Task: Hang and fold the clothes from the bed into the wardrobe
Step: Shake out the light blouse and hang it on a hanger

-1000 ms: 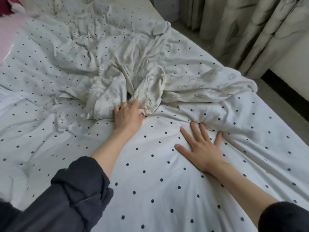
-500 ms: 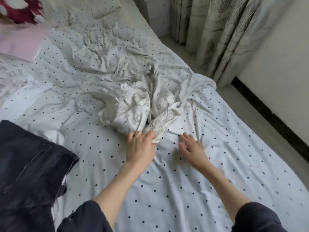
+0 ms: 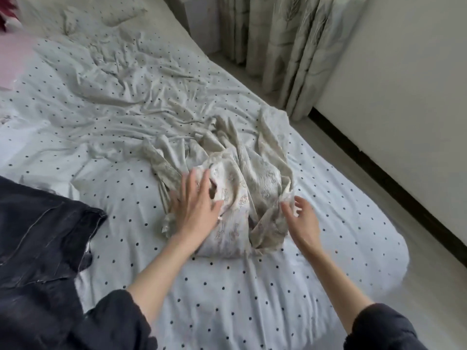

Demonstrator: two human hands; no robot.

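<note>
- The cream printed garment (image 3: 242,188) is lying crumpled in a heap on the dotted bed sheet (image 3: 227,294), near the bed's right edge and toward its near corner.
- The left hand (image 3: 195,205) is spreading flat, fingers straight, over the heap's left side, gripping nothing.
- The right hand (image 3: 302,222) is hovering at the heap's right edge with fingers loosely curled; its fingertips are touching or nearly touching a fold, and a firm pinch is not showing.
- A dark garment (image 3: 38,238) is lying at the bed's left edge, well apart from the heap.
- The step in hand is probably gathering or opening out the cream piece for folding.
- To do it well, each hand should be finding a true edge or seam, not a bunched layer, then lifting and shaking it flat clear of the sheet, so that the wrinkled sheet is not getting dragged along.
</note>
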